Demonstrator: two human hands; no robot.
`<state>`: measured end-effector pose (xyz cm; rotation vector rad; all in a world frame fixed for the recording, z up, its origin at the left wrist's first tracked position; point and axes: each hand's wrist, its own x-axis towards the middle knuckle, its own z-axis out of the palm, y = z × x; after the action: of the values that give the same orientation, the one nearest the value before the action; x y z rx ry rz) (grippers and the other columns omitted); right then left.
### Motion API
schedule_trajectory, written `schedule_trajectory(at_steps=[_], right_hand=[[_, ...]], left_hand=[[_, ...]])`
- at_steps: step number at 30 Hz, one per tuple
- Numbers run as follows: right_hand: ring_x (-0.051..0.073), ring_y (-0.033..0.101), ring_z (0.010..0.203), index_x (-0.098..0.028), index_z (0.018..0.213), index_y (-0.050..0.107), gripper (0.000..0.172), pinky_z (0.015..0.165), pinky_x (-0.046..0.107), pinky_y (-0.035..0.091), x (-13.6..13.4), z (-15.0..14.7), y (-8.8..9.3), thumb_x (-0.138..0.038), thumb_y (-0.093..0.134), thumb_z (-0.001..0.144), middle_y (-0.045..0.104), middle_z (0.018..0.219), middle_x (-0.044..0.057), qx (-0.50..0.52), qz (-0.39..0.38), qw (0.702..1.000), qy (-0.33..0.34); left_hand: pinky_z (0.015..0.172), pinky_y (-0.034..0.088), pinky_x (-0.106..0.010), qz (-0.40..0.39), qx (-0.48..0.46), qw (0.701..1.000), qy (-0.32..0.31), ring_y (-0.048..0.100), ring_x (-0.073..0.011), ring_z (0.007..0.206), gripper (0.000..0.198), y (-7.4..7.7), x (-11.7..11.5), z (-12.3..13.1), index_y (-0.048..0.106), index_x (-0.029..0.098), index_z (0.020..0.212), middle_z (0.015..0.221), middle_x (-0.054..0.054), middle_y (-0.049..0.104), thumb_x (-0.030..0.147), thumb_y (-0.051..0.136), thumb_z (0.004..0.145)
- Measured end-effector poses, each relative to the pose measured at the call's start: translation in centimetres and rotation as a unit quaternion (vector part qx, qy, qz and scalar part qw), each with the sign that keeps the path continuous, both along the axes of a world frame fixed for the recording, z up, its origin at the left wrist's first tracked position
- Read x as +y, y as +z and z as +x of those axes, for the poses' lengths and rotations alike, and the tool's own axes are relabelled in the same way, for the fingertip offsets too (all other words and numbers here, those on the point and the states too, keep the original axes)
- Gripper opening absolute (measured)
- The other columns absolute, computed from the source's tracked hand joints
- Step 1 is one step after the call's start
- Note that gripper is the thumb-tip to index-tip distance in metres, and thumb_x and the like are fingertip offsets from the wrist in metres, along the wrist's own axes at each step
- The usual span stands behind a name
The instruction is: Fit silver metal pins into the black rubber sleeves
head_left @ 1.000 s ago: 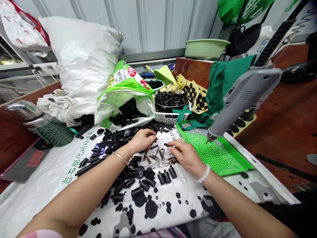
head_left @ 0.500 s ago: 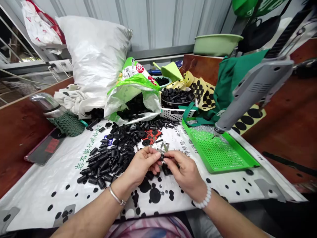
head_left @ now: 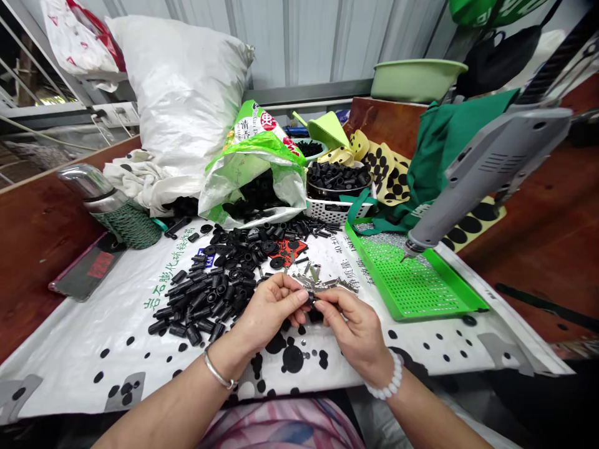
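My left hand (head_left: 271, 308) and my right hand (head_left: 353, 324) meet over the white sheet (head_left: 93, 349), fingertips pinched together on a small black part (head_left: 311, 299) held between them. Just beyond my fingers lie several small silvery metal pieces (head_left: 322, 282). A spread of black plastic tubes and caps (head_left: 219, 280) covers the sheet to the left of my hands.
A green perforated tray (head_left: 416, 284) lies at the right, under the tip of a grey hanging power screwdriver (head_left: 486, 171). Behind stand a white basket of black parts (head_left: 334, 187), a green bag (head_left: 253, 174), a big white sack (head_left: 182, 93) and a flask (head_left: 110, 206). A phone (head_left: 87, 271) lies left.
Both hands have drawn back from the pile toward me and come together, pinching a small black part between them. The view has shifted left and back a little.
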<state>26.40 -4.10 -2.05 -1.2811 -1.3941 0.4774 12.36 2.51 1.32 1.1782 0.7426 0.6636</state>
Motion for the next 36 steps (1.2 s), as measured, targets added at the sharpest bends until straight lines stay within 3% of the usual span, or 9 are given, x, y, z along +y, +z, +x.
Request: schedule_trajectory(at_steps=[6, 9, 12, 17, 21, 26, 29, 31, 36], right_hand=[[0.009, 0.049, 0.045, -0.018, 0.080, 0.055, 0.011, 0.042, 0.020, 0.042, -0.7, -0.7, 0.0, -0.026, 0.051, 0.084, 0.051, 0.056, -0.004, 0.079, -0.089, 0.993, 0.014], [0.012, 0.054, 0.056, -0.018, 0.080, 0.054, 0.009, 0.051, 0.025, 0.046, -1.0, -0.7, 0.3, -0.019, 0.048, 0.086, 0.055, 0.065, 0.001, -0.048, -0.008, 0.999, -0.007], [0.016, 0.057, 0.068, -0.016, 0.086, 0.054, 0.011, 0.060, 0.029, 0.047, -1.1, -0.7, 0.4, -0.010, 0.045, 0.084, 0.059, 0.072, 0.006, -0.181, 0.099, 0.978, -0.005], [0.019, 0.059, 0.071, -0.014, 0.092, 0.053, 0.015, 0.061, 0.029, 0.049, -0.9, -0.6, 0.5, -0.005, 0.046, 0.082, 0.061, 0.074, 0.009, -0.257, 0.155, 0.954, 0.012], [0.016, 0.056, 0.064, -0.018, 0.085, 0.053, 0.013, 0.056, 0.027, 0.046, -0.9, -0.7, 0.7, -0.010, 0.043, 0.085, 0.058, 0.069, 0.005, -0.231, 0.108, 0.967, 0.026], [0.011, 0.048, 0.052, -0.019, 0.071, 0.050, 0.018, 0.048, 0.022, 0.041, -1.2, -1.1, 1.1, -0.022, 0.043, 0.087, 0.048, 0.057, -0.002, -0.032, -0.092, 0.993, 0.060], [0.010, 0.044, 0.050, -0.019, 0.069, 0.049, 0.019, 0.047, 0.021, 0.039, -1.2, -1.5, 1.2, -0.025, 0.044, 0.086, 0.045, 0.055, -0.004, 0.026, -0.133, 0.988, 0.072], [0.010, 0.045, 0.052, -0.019, 0.069, 0.050, 0.019, 0.048, 0.022, 0.039, -1.1, -1.9, 1.2, -0.025, 0.044, 0.086, 0.046, 0.057, -0.003, 0.017, -0.122, 0.991, 0.061], [0.012, 0.049, 0.059, -0.018, 0.074, 0.053, 0.016, 0.055, 0.024, 0.041, -0.1, -2.3, 1.4, -0.020, 0.044, 0.088, 0.052, 0.064, 0.000, -0.058, -0.022, 0.998, -0.005]], left_hand=[[0.044, 0.041, -0.016, 0.060, 0.026, 0.998, 0.020, 0.053, -0.0063, 0.044, 0.031, 0.0, -0.4, -0.1, 0.046, 0.016, 0.077, 0.054, 0.004, 0.057, 0.035, 0.069, 0.068], [0.040, 0.039, -0.016, 0.039, 0.034, 0.999, -0.001, 0.050, -0.0053, 0.040, 0.031, 0.1, -0.5, -0.4, 0.045, 0.016, 0.076, 0.055, 0.004, 0.058, 0.038, 0.066, 0.071], [0.034, 0.033, -0.014, -0.007, 0.044, 0.999, -0.028, 0.045, -0.0040, 0.034, 0.032, 0.2, -0.5, -0.8, 0.044, 0.016, 0.073, 0.051, 0.005, 0.056, 0.042, 0.063, 0.072], [0.030, 0.025, -0.012, -0.046, 0.061, 0.997, -0.031, 0.038, -0.0028, 0.029, 0.034, 0.2, -0.6, -1.3, 0.041, 0.018, 0.070, 0.044, 0.007, 0.050, 0.045, 0.061, 0.073], [0.034, 0.030, -0.013, 0.011, 0.059, 0.998, -0.035, 0.040, -0.0033, 0.034, 0.029, 0.2, -0.6, -1.6, 0.044, 0.017, 0.071, 0.048, 0.007, 0.049, 0.040, 0.061, 0.075], [0.048, 0.039, -0.017, 0.120, 0.075, 0.989, -0.032, 0.047, -0.0060, 0.050, 0.021, 0.1, -1.0, -2.4, 0.048, 0.017, 0.078, 0.063, 0.004, 0.050, 0.033, 0.061, 0.076], [0.057, 0.042, -0.019, 0.206, 0.118, 0.971, -0.021, 0.051, -0.0093, 0.063, 0.017, -0.2, -1.2, -2.9, 0.053, 0.017, 0.079, 0.072, 0.001, 0.053, 0.031, 0.062, 0.076], [0.056, 0.042, -0.020, 0.197, 0.112, 0.974, -0.006, 0.051, -0.0097, 0.061, 0.018, -0.4, -1.1, -2.8, 0.052, 0.017, 0.080, 0.069, 0.002, 0.053, 0.032, 0.061, 0.076], [0.045, 0.039, -0.018, 0.055, 0.005, 0.998, 0.024, 0.048, -0.0063, 0.044, 0.026, -0.8, -0.8, -2.1, 0.045, 0.017, 0.079, 0.056, 0.005, 0.052, 0.038, 0.060, 0.076]])
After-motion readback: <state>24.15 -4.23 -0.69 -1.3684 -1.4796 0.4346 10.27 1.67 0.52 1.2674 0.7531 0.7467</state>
